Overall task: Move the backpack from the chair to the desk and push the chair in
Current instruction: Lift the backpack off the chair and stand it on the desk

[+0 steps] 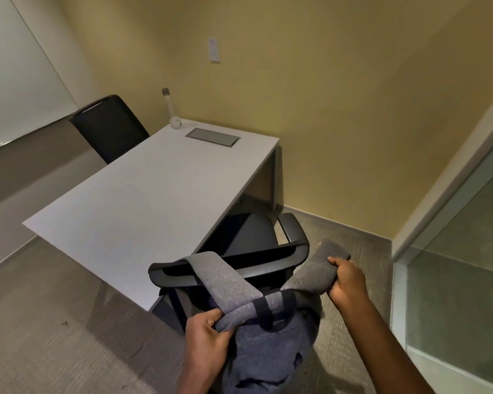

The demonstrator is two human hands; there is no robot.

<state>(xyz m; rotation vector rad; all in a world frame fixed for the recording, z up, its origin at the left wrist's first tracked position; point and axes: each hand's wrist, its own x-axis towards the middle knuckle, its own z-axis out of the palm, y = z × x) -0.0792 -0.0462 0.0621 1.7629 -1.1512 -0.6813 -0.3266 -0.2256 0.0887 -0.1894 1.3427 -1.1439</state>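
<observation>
A grey-blue backpack (268, 345) hangs behind the backrest of a black office chair (256, 237). One grey shoulder strap is looped over the top of the backrest; the other is lifted off to the right. My left hand (208, 334) grips the base of the looped strap. My right hand (346, 280) holds the free strap up beside the chair's right armrest. The chair stands at the right side of the white desk (143, 200), its seat partly under the desk edge.
A second black chair (108, 126) stands at the desk's far left. On the desk's far end are a grey cable hatch (212, 137) and a slim white lamp (172, 109). A glass partition (453, 265) runs on the right; the yellow wall is close behind.
</observation>
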